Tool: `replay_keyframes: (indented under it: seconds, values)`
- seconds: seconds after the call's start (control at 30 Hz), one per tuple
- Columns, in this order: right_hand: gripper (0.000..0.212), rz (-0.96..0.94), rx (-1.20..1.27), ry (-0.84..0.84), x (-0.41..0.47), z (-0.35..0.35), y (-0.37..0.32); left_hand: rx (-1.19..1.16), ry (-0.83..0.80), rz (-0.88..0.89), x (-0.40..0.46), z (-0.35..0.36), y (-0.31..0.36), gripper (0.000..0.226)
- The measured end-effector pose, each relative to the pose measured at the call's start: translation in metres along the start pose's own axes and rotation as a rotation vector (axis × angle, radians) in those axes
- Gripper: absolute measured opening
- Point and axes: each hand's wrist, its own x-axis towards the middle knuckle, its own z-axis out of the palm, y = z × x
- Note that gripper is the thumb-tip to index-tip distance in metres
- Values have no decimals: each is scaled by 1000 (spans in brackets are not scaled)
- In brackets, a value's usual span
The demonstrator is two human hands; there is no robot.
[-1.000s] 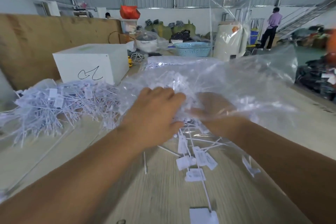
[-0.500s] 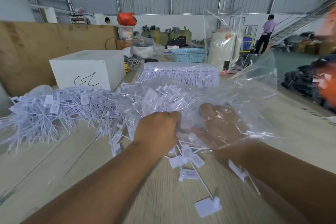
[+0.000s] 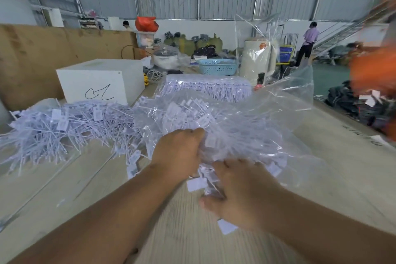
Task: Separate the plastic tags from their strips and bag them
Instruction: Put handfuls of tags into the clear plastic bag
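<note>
A clear plastic bag [image 3: 257, 126] partly filled with white plastic tags lies on the wooden table [image 3: 64, 188] in front of me. My left hand [image 3: 177, 152] grips the bag's near edge at its mouth. My right hand [image 3: 237, 193] is outside the bag, just below the mouth, fingers curled over a clump of loose white tags [image 3: 205, 180]. One tag [image 3: 227, 226] shows under the right hand. A large pile of loose tags [image 3: 60, 128] spreads on the table to the left.
A white box [image 3: 102, 80] with a black scribble stands behind the pile. Behind the bag lies a bundle of tag strips [image 3: 205, 88]. Further back are a blue basket [image 3: 218, 66], a cream cylinder [image 3: 257, 60] and a brown board [image 3: 32, 58]. A person [image 3: 308, 42] stands far right.
My right hand has come out of the bag and now sits below its mouth over loose tags. My left hand has closed on the bag's edge and lifted it slightly.
</note>
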Motion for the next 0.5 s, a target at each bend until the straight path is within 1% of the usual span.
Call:
replay_keyframes:
  seconds: [0.03,0.1,0.17,0.2,0.27,0.33,0.37,0.4,0.43,0.47,0.5]
  values:
    - [49,-2,25,50,3,2,-1,-41,-9,19,-1,-2,-1,22]
    - [25,-32,60,106,11,5,3,-123,-35,58,-5,-9,-5,19]
    - [11,-42,33,70,21,6,8,-210,-40,98,-8,-18,-9,6]
    - [13,-27,42,35,28,6,11,-241,-39,118,-9,-21,-11,3]
    - [20,7,62,81,44,2,17,-288,-38,153,-9,-28,-13,5]
    - [25,41,27,211,58,-8,21,-328,7,197,-8,-34,-14,10]
    - [29,-10,-62,322,66,-12,22,-337,33,224,-8,-37,-14,13]
    - [31,-43,-159,395,71,-17,21,-333,48,248,-8,-38,-16,14]
    - [29,-2,-156,406,75,-22,20,-310,52,271,-8,-38,-17,17]
    - [23,33,-110,358,75,-24,20,-277,37,284,-8,-37,-20,21]
    - [21,-10,-149,305,77,-18,25,-239,-4,283,-7,-35,-22,25]
